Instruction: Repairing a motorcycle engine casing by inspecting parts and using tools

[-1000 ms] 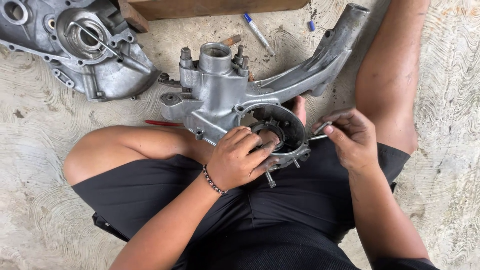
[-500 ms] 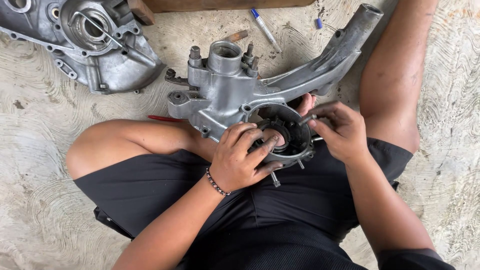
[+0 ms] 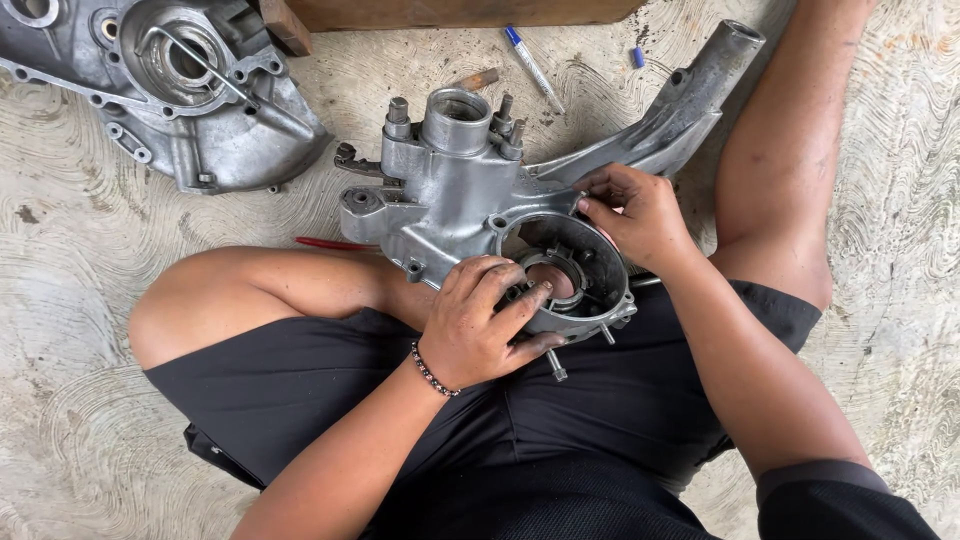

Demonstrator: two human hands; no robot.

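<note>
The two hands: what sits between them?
In the head view, the casing's round opening with its inner ring lies between the left hand and right hand.

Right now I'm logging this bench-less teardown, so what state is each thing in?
Left hand: gripping the rim of the engine casing.
Right hand: fingertips pinched at the casing's upper rim.
Engine casing: resting on the lap, round opening facing up.
Second casing half: lying on the floor, untouched.
Pen: lying uncapped, cap apart.

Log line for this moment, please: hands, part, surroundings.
left hand: grip on round opening's rim | right hand: fingertips at rim's top | engine casing: on lap | second casing: floor | pen: floor
</note>
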